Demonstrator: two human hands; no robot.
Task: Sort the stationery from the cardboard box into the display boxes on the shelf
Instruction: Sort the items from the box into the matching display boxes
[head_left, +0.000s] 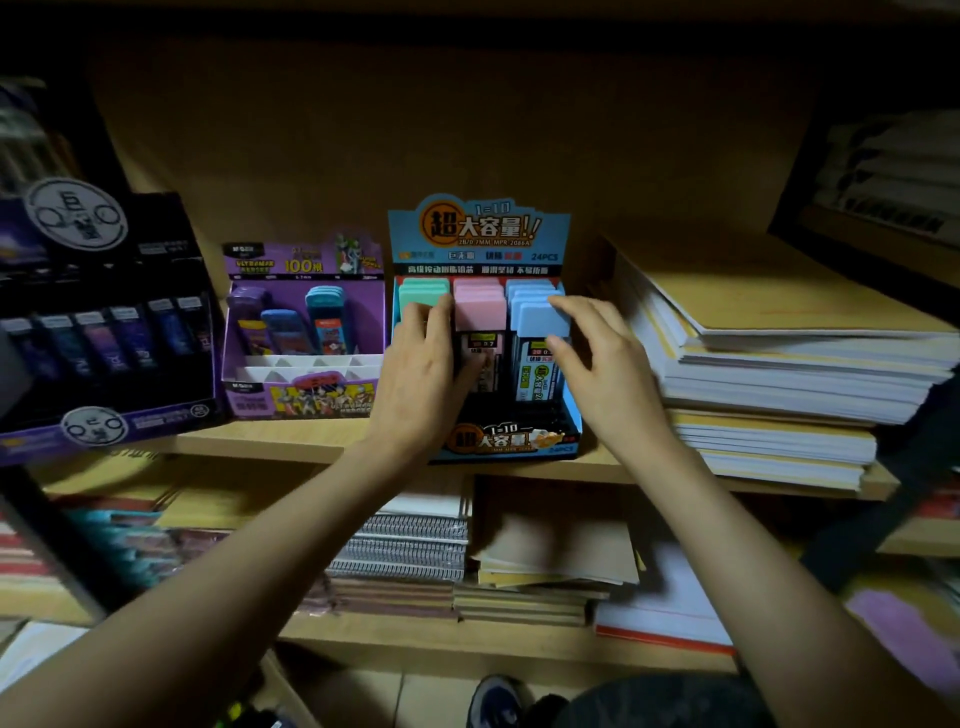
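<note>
Blue display box (509, 441) on shelf (260, 441) looked nearly full; lead cases (480, 312) stood in rows. Left hand (421, 364) grip among cases, clamp unclear. Right hand (597, 369) grip apart, empty. Purple display box (322, 400) part-filled, so sorting likely remained.

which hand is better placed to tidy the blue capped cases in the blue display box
Right, most likely: the right hand is spread at the blue-capped cases in the right column of the blue display box, while the left hand is across at the green-capped cases.
</note>
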